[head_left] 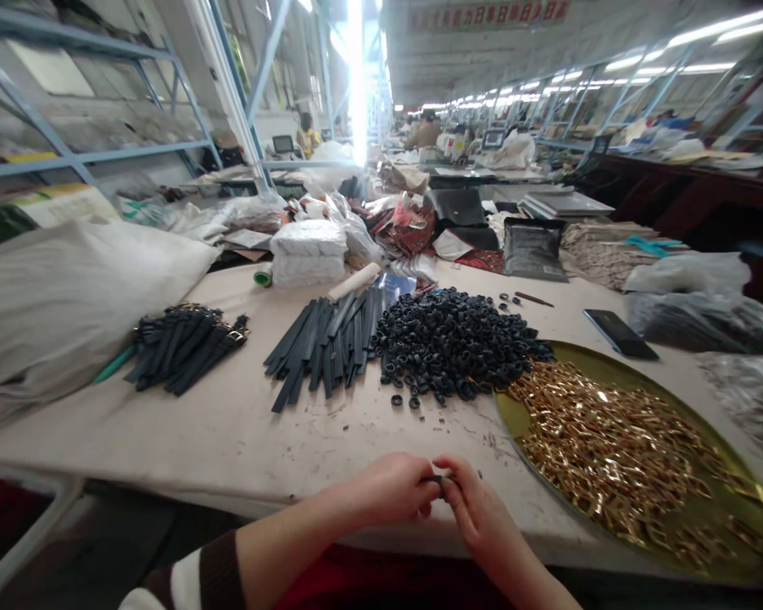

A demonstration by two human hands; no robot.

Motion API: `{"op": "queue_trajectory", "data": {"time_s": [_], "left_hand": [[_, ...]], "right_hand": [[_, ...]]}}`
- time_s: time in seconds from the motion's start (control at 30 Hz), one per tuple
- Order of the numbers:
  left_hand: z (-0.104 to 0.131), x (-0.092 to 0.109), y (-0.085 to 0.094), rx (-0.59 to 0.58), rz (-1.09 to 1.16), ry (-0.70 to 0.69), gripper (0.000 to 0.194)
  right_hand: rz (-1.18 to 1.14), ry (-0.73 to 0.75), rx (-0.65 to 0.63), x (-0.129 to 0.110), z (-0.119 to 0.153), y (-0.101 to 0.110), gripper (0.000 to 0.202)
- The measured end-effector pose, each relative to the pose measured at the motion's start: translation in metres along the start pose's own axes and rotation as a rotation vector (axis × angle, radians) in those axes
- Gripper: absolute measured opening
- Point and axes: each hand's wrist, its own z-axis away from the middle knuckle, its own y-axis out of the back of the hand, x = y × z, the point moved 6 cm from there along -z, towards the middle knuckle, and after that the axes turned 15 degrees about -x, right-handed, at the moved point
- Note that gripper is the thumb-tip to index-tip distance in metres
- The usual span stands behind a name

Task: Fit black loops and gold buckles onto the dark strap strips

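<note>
My left hand [398,490] and my right hand [476,512] meet above the table's front edge, fingertips pinched together. Between them is a small dark strap piece [440,480], mostly covered by fingers; its exact shape does not show. Beyond my hands lies a heap of small black strap loops [454,343], several of them loose at its front. Left of this heap, black straps [327,339] are spread in a pile. Farther left sits a bunch of black straps with gold buckles [181,347]. Gold buckles [616,449] cover a round gold tray [725,551] at the right.
A dark phone [620,333] lies behind the tray, and a thin brown tool [534,299] beside the loops. White cloth [69,296] bulges over the left side. Plastic-wrapped bundles [309,252] and a black packet [534,247] line the back. Blue shelving [89,157] stands at left.
</note>
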Motion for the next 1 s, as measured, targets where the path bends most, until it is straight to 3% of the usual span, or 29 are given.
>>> {"op": "queue_trajectory", "data": {"time_s": [0.07,0.13,0.23,0.3,0.37,0.47,0.6,0.7,0.77,0.83,0.9,0.93,1.0], "left_hand": [[0.002,-0.007,0.023,0.149,-0.167,0.053,0.031],[0.012,-0.017,0.06,0.355,-0.303,0.133,0.025],[0.038,-0.042,0.118,0.612,-0.351,0.3,0.023],[0.052,-0.062,0.146,0.716,-0.33,0.416,0.028],[0.059,-0.08,0.159,0.76,-0.288,0.489,0.032],[0.066,-0.097,0.161,0.803,-0.21,0.511,0.034],[0.081,-0.094,0.144,0.845,-0.064,0.446,0.035],[0.087,-0.072,0.101,0.783,0.128,0.289,0.037],[0.078,-0.05,0.056,0.656,0.484,-0.01,0.037],[0.065,-0.028,0.011,0.464,0.668,-0.108,0.033],[0.051,-0.011,-0.022,0.267,0.747,-0.13,0.029],[0.043,-0.004,-0.032,0.186,0.775,-0.136,0.029],[0.03,0.003,-0.032,0.12,0.832,-0.167,0.03]], "right_hand": [[0.076,-0.039,0.041,0.007,-0.014,0.002,0.025],[0.142,-0.044,0.103,0.012,-0.023,0.005,0.025],[0.078,-0.062,0.228,0.023,-0.026,0.012,0.024],[0.0,-0.08,0.275,0.03,-0.024,0.015,0.023],[-0.037,-0.083,0.27,0.032,-0.023,0.014,0.023],[-0.062,-0.064,0.282,0.031,-0.019,0.014,0.021],[-0.154,-0.06,0.411,0.032,-0.009,0.02,0.022],[-0.279,-0.114,0.524,0.032,0.001,0.028,0.028],[-0.437,-0.138,0.475,0.029,0.001,0.031,0.036],[-0.663,-0.145,0.357,0.023,-0.004,0.03,0.041],[-0.854,-0.163,0.272,0.017,-0.009,0.026,0.038],[-0.908,-0.175,0.239,0.014,-0.011,0.023,0.037],[-0.936,-0.188,0.14,0.008,-0.016,0.015,0.036]]}}
